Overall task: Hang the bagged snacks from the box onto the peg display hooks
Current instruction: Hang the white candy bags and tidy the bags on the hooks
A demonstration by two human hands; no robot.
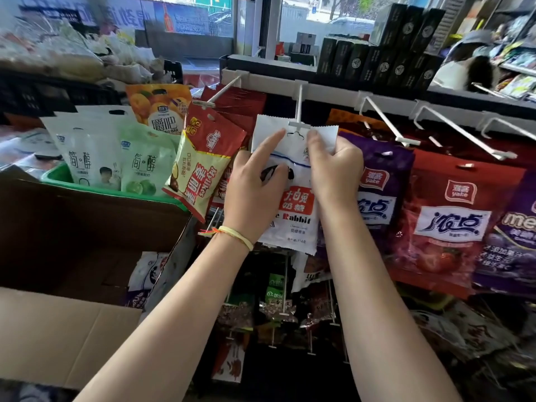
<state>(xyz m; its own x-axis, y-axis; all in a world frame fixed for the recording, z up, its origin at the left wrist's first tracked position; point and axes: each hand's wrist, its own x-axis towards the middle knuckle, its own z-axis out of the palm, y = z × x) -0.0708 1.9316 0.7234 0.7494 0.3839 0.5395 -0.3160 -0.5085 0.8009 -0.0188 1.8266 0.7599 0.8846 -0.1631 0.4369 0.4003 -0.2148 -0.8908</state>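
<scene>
A white White Rabbit candy bag (pixel 293 216) is held up at the tip of a white peg hook (pixel 298 111), with its hang hole right at the hook's end tag. My left hand (pixel 255 184) holds the bag's left side, index finger stretched up toward the hole. My right hand (pixel 333 166) pinches the top right edge of the bag beside the hole. The open cardboard box (pixel 87 227) stands at the lower left, with a few bags showing in its bottom corner.
Red Mylikes bags (pixel 203 163) hang on the hook to the left, purple (pixel 380 192) and red Yake bags (pixel 452 221) to the right. Bare hooks (pixel 458 129) stick out upper right. More filled pegs sit below. White pouches stand in a green bin (pixel 58 177). A person (pixel 470 65) is at far right.
</scene>
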